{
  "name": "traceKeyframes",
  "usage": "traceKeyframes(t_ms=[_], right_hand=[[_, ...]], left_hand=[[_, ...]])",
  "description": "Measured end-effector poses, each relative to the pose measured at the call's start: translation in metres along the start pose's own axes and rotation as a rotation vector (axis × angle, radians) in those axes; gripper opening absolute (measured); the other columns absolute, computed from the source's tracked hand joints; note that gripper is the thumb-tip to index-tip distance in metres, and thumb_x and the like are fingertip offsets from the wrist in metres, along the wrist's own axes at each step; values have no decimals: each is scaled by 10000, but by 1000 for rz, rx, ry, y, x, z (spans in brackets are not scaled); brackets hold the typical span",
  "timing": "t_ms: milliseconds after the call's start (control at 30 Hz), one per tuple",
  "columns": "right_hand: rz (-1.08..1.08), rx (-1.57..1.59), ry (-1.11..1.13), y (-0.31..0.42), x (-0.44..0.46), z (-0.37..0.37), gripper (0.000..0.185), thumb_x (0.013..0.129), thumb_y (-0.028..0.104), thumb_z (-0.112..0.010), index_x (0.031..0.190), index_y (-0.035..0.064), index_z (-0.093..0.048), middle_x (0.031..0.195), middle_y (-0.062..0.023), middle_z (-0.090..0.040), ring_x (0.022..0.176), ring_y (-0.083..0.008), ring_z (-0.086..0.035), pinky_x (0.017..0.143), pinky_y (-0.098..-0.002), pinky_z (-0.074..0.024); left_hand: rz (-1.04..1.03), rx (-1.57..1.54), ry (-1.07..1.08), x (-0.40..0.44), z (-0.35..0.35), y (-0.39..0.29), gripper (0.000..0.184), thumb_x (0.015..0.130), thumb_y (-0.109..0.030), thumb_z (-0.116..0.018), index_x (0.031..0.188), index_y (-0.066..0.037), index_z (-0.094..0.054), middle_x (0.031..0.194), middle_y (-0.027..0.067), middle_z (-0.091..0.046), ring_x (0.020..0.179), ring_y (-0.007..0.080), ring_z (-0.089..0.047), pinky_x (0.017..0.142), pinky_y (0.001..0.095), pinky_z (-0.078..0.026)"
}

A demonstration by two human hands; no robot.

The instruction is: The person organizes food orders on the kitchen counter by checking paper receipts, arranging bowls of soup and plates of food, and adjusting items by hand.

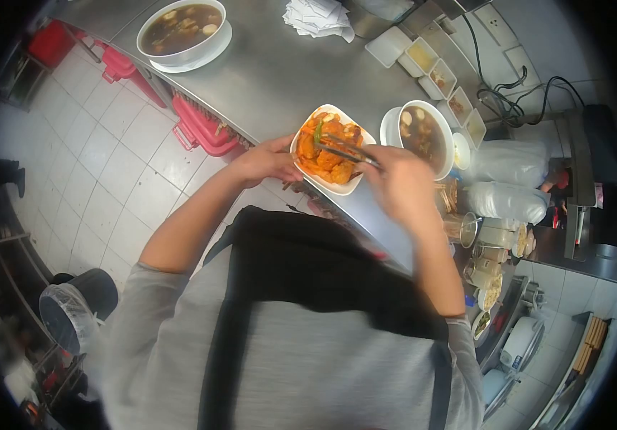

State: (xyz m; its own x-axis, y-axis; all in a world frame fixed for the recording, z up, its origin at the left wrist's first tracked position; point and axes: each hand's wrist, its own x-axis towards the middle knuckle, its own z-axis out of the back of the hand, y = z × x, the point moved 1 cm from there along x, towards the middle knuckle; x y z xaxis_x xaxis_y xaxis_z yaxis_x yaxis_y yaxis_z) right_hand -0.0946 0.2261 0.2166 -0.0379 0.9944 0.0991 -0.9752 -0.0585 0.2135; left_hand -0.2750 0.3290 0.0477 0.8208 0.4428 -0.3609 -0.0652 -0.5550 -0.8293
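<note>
White ceramic-like square bowl (342, 190), rounded at the corners, is located at the front edge of the stainless steel counter (272, 79), directly ahead of the torso. Whether its base rests on the counter cannot be determined. Contents: orange-red coated food pieces (331, 153) and a green strip (318, 132) near the left side.

Left hand (269, 161): thumb and fingers close on the near-left side of the square bowl. Right hand (401, 179): blurred; fingers closed around a dark two-pronged utensil (351, 148), chopsticks or narrow tongs. The prongs point left, spread apart, with their ends over the food pieces. Whether the ends grip a piece cannot be determined.

Right of the square bowl, beyond the right hand: a round soup bowl (449, 136) containing brown broth with pale pieces, seated on a white plate (387, 129). A small white dish (461, 150) is just beside it. A second round soup bowl (206, 46), similarly filled, stands on its own white plate (227, 46) at the far left of the counter.

White papers (317, 17) lie in a pile at the far side. Small rectangular containers (439, 77), some holding food, form a row toward the wall. Clear plastic bags (509, 165) lie farther right.
</note>
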Motion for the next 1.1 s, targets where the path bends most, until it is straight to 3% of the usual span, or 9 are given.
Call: traceKeyframes(t_ms=[100,300,400,533,633,700,800,900,1100], right_hand=[[49,-41,69,5,13,-37,209,782,204,-608,931,65,-658,841,-120,-651,785,-293,-624,675,-397,-494],[-21,-55,199,4,19,-29,199,793,212,-581,919,79,-659,819,-138,-649,768,-303,-626,670,-414,-493],[-11,-52,89,5,33,-28,204,806,223,-567,913,78,-661,810,-143,-650,760,-307,-629,672,-424,-495],[-88,-120,176,-5,42,-49,213,819,235,-556,927,83,-660,805,-144,-651,753,-307,-631,668,-430,-496],[-103,-138,199,-4,37,-46,223,819,242,-563,955,95,-660,826,-138,-650,760,-309,-628,673,-424,-494],[-100,-155,166,2,35,-41,227,818,243,-578,977,106,-663,876,-128,-650,783,-312,-623,690,-413,-489],[-16,-127,185,10,27,-42,210,817,245,-559,920,86,-652,813,-125,-645,749,-295,-632,656,-418,-501],[-76,-157,200,-1,26,-51,205,812,245,-567,911,87,-651,828,-118,-647,758,-287,-632,653,-411,-501],[-58,-36,131,6,6,-29,228,781,194,-612,983,101,-665,865,-111,-650,780,-297,-625,686,-394,-496]], left_hand=[[-23,17,-3,3,-2,2,547,859,-153,-529,1376,-142,-351,1037,59,-616,831,102,-636,734,212,-519],[-35,8,-42,1,-7,-1,546,810,-84,-550,1336,-122,-407,987,53,-631,802,100,-638,718,200,-517],[-34,6,-51,2,-7,2,537,809,-73,-556,1325,-118,-418,952,55,-637,782,105,-639,700,198,-516],[-24,-28,-74,2,-9,1,547,802,-60,-578,1323,-112,-418,910,57,-639,754,115,-635,683,207,-514],[-63,11,-44,5,-6,8,521,894,-166,-493,1388,-136,-328,980,88,-635,747,115,-647,674,205,-540],[-72,-4,-42,6,-4,9,532,900,-176,-494,1396,-129,-308,977,91,-636,746,119,-645,680,211,-540],[-49,-5,-85,5,-5,6,513,888,-152,-509,1373,-114,-346,960,87,-643,786,128,-648,705,223,-533],[-17,27,-111,6,-5,2,493,892,-151,-506,1361,-95,-364,958,98,-647,805,137,-651,723,231,-531],[-6,13,-73,9,-5,1,535,882,-139,-535,1365,-52,-322,944,129,-647,790,160,-657,721,241,-536]])
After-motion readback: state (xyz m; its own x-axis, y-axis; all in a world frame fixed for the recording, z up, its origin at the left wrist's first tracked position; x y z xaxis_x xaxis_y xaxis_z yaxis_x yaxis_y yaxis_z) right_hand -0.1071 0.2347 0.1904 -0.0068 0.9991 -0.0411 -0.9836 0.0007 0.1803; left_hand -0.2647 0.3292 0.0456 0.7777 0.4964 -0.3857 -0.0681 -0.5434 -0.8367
